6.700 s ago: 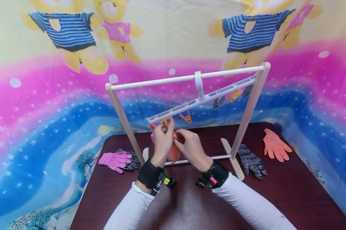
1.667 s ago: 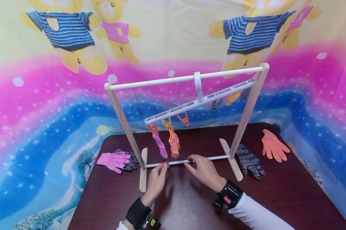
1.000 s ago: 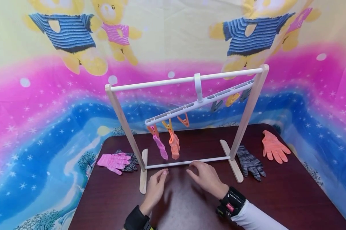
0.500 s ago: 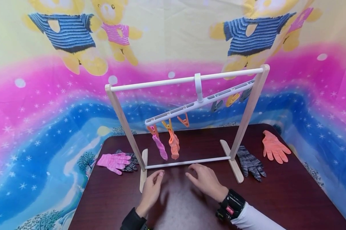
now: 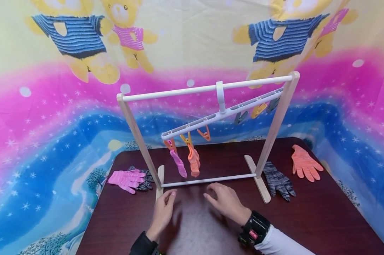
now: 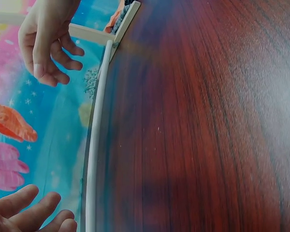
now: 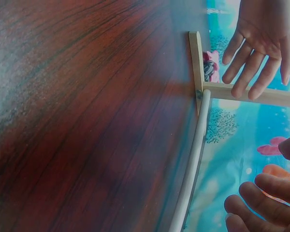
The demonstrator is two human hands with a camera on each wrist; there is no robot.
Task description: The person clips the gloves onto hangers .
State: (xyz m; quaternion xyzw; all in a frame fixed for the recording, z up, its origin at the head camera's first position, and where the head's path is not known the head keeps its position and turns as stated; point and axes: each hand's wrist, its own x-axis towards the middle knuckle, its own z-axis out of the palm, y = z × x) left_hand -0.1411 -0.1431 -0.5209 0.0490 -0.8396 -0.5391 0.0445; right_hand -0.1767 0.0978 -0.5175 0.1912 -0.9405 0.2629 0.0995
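Head view: both hands hover above the table (image 5: 198, 233), apart from each other, in front of the rack (image 5: 272, 131). Left hand (image 5: 162, 211): fingers loosely bent and parted from the thumb, grasping nothing, near the rack's left foot (image 5: 160, 173). Right hand (image 5: 227, 202): same, fingers relaxed and slightly curved, just in front of the lower bar (image 5: 208, 181). Both wrist views confirm spread, bare fingers on both sides.

Hanger (image 5: 193, 124) hooks over the top bar (image 5: 173, 92); it slants down leftward in head view, can't tell if tilted or swung. Pink cloth (image 5: 178, 163) hangs from the leftmost orange clip (image 5: 170, 144); orange cloth (image 5: 193, 161) beside it from a yellow clip (image 5: 186, 138). Both end above the lower bar as seen from the head.

Next orange clip along dangles bare; grey clip (image 5: 241, 117), second yellow clip and another grey one toward the right end.

On table, left: pink glove (image 5: 125, 180) partly over a dark grey glove (image 5: 146, 182). Right: dark glove beside the right foot (image 5: 257, 180), orange glove (image 5: 305, 163) farther right. Bear-print backdrop (image 5: 185, 39) behind.
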